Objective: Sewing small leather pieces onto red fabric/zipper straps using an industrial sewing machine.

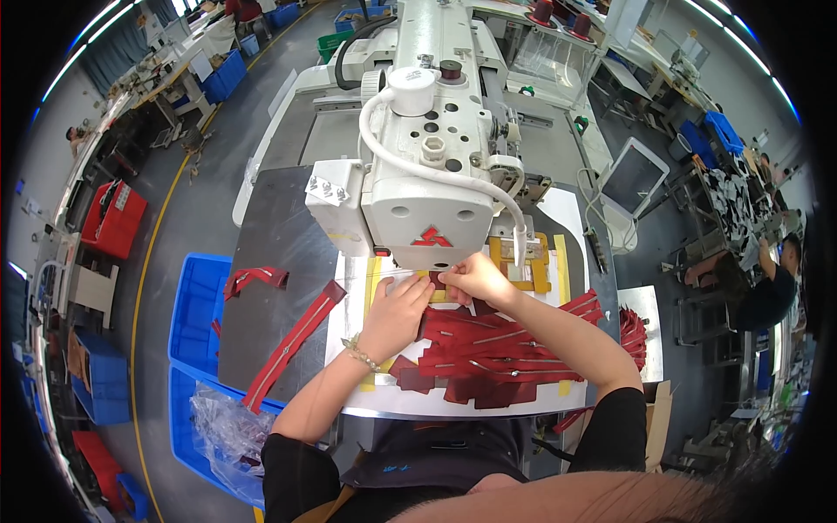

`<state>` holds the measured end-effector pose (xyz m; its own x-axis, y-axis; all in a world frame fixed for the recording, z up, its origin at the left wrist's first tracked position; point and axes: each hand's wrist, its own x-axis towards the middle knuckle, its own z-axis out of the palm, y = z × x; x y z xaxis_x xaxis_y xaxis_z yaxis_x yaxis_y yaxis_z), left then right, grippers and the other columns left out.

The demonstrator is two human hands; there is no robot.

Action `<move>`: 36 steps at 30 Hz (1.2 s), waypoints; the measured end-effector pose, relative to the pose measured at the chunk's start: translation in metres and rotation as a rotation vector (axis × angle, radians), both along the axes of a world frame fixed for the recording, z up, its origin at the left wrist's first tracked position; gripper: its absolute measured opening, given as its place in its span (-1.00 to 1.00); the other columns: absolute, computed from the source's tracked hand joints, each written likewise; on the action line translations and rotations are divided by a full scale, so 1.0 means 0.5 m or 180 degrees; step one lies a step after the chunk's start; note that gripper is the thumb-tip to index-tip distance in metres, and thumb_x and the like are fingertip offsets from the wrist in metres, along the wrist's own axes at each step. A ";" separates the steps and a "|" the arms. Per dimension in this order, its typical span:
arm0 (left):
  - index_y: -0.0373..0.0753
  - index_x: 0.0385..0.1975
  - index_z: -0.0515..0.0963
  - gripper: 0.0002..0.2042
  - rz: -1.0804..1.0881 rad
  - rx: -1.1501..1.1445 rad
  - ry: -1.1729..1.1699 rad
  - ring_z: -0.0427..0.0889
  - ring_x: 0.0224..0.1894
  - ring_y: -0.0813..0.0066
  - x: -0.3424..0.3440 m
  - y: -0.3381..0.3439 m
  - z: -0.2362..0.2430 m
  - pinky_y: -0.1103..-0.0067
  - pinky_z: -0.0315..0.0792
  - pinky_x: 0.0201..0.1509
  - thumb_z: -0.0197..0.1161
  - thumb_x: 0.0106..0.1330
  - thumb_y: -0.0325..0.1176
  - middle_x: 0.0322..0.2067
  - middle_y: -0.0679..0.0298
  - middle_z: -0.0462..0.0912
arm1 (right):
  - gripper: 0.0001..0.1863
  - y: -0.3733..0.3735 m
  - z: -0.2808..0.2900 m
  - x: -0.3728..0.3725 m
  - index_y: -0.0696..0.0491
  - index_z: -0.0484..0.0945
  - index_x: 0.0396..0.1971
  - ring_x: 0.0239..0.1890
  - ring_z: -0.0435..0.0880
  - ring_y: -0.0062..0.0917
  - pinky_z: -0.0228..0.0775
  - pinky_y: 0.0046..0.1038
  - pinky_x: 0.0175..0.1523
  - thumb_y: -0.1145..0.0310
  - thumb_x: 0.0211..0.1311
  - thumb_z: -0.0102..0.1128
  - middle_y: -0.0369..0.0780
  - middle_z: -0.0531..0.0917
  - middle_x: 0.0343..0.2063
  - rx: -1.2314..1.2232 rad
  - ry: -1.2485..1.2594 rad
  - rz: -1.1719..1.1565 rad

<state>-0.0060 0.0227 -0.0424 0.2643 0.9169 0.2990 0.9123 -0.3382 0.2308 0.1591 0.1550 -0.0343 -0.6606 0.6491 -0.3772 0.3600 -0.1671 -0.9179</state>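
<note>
Under the head of a white sewing machine [427, 209], a small dark red piece [438, 279] lies in the yellow-edged work area. My left hand [397, 315] rests flat beside it, its fingertips at the piece's left edge. From the right, my right hand [477, 281] pinches the piece between thumb and fingers. A pile of red zippers [506, 344] spreads on the white board below my right forearm, with dark red patches [475, 390] at its near side. Another red zipper [296, 344] lies left of my left arm. The machine head hides the needle area.
A yellow clamp frame [523, 266] sits right of the machine head. Blue bins [199, 322] stand at the table's left, one with clear plastic [228, 427]. A monitor [635, 179] stands to the right. Other people work at tables farther off.
</note>
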 end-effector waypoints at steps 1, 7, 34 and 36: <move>-0.30 0.00 0.48 -0.61 0.0004 0.0098 0.0097 0.37 0.20 0.37 0.007 0.001 0.001 0.26 0.14 0.23 0.11 0.11 -0.48 0.07 0.23 0.49 | -0.79 0.003 0.003 0.001 0.23 0.50 -0.58 -0.74 0.53 -0.63 0.34 -0.61 -0.67 0.40 0.15 0.20 -0.22 0.56 -0.73 0.0100 -0.0017 0.0058; -0.36 -0.01 0.48 -0.55 0.0028 0.0180 0.0182 0.36 0.21 0.35 0.019 0.003 0.002 0.25 0.15 0.23 0.09 -0.01 -0.52 0.06 0.14 0.48 | -0.78 0.004 0.030 0.005 0.22 0.50 -0.63 -0.77 0.51 -0.61 0.34 -0.56 -0.66 0.41 0.12 0.22 -0.22 0.53 -0.78 0.0562 -0.0229 0.0494; -0.18 -0.20 0.61 -0.70 -0.0682 0.0009 -0.0883 0.60 -0.07 0.34 -0.084 0.020 0.017 0.39 0.41 0.04 0.12 0.05 -0.60 -0.14 0.25 0.65 | -0.55 -0.003 -0.006 0.083 -0.09 0.53 0.00 -0.08 0.51 -0.54 0.16 -0.40 -0.08 0.35 0.01 0.21 -0.40 0.56 0.00 0.4461 -0.0064 0.1693; -0.18 -0.25 0.62 -0.72 -0.0628 0.0023 -0.0898 0.61 -0.12 0.35 -0.078 0.018 0.024 0.40 0.43 -0.02 0.14 0.04 -0.60 -0.18 0.26 0.66 | -0.58 -0.005 -0.006 0.090 -0.08 0.53 0.00 -0.06 0.51 -0.53 0.17 -0.38 -0.06 0.34 0.05 0.20 -0.39 0.56 0.00 0.4491 -0.0148 0.1632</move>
